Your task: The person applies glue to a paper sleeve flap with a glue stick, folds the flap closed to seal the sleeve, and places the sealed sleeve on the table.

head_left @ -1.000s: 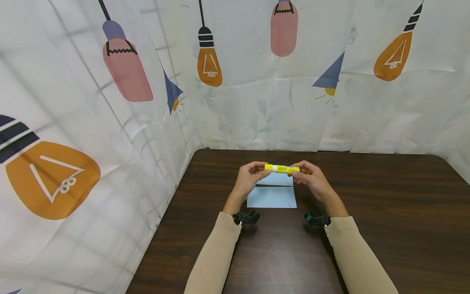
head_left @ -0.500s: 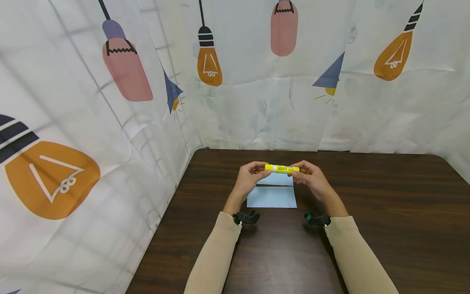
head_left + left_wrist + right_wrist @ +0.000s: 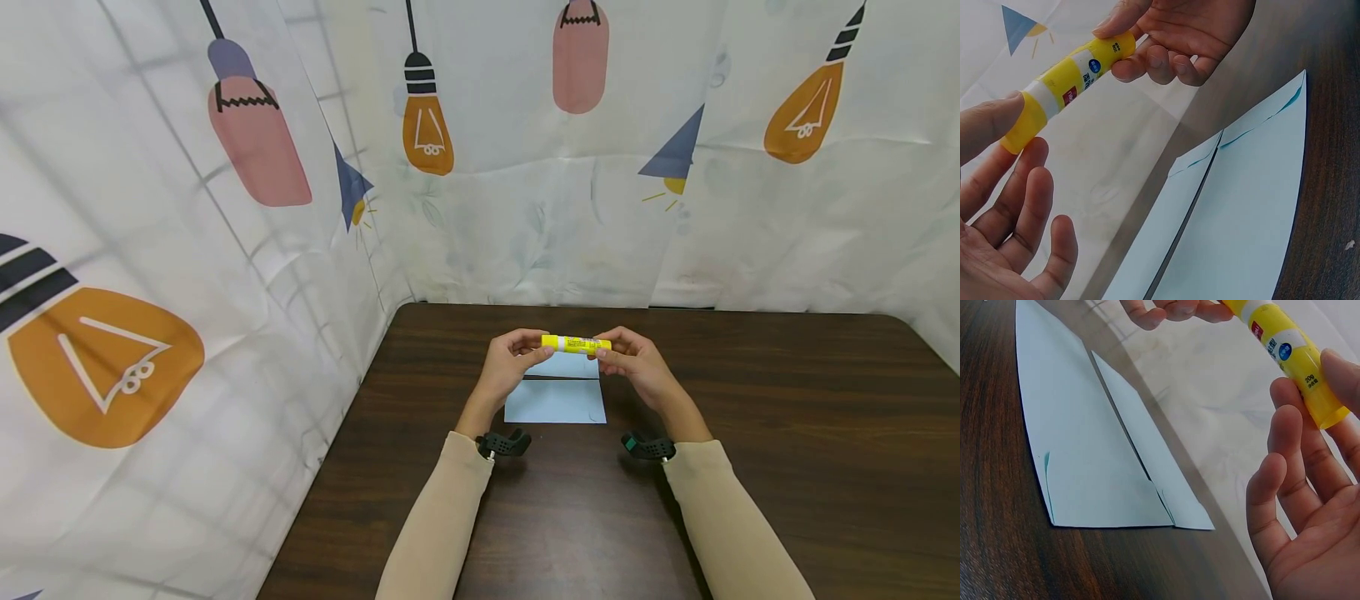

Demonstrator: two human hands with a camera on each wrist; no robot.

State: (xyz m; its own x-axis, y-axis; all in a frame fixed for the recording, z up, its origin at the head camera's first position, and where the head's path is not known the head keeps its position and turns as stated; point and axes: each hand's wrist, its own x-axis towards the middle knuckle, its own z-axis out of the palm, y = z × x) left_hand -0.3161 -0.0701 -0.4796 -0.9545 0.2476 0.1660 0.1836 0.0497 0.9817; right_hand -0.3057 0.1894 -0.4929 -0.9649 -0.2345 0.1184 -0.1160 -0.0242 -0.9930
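Observation:
A yellow glue stick point(image 3: 576, 344) with a white band is held level above the table between both hands. My left hand point(image 3: 506, 367) pinches its cap end between thumb and fingertips, as the left wrist view shows on the cap point(image 3: 1027, 122). At the opposite end, my right hand point(image 3: 633, 362) pinches the base, marked 20g in the right wrist view point(image 3: 1313, 384). Below the hands lie two light blue paper pieces, the nearer sheet point(image 3: 555, 402) and the farther sheet point(image 3: 562, 367), with a narrow gap between them. Teal marks run near some paper edges.
The dark wood table point(image 3: 787, 467) extends to both sides of the papers. A white curtain point(image 3: 510, 233) printed with lamps and bulbs hangs behind the table and along its left side. Each wrist wears a black band, such as the left band point(image 3: 504, 443).

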